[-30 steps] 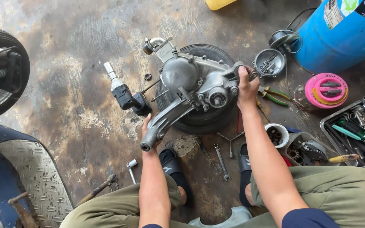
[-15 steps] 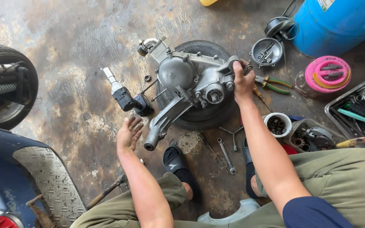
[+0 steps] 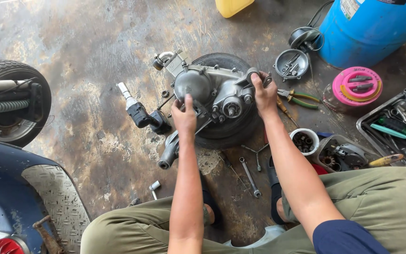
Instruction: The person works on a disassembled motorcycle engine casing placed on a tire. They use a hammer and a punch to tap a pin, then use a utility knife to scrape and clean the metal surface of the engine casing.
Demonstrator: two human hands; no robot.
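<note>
A grey metal scooter engine point(image 3: 212, 91) lies on top of a small black tyre point(image 3: 233, 129) on the stained concrete floor. My left hand point(image 3: 184, 117) rests on the engine's near left side, fingers laid over the casing by the round cover. Gripping the engine's right end, my right hand point(image 3: 263, 94) closes around a projecting part there. A black impact tool point(image 3: 139, 113) lies on the floor just left of the engine.
Spanners point(image 3: 250, 176) lie by my feet. Green-handled pliers point(image 3: 299, 98), a white cup of parts point(image 3: 304, 141), a pink round tin point(image 3: 357, 87), a tool tray point(image 3: 398, 127) and a blue drum point(image 3: 372, 28) sit right. A scooter wheel point(image 3: 12, 101) and footboard point(image 3: 48, 197) stand left.
My left hand has lifted from the kick lever near the floor up onto the engine casing. My right hand keeps its hold on the engine's right end.
</note>
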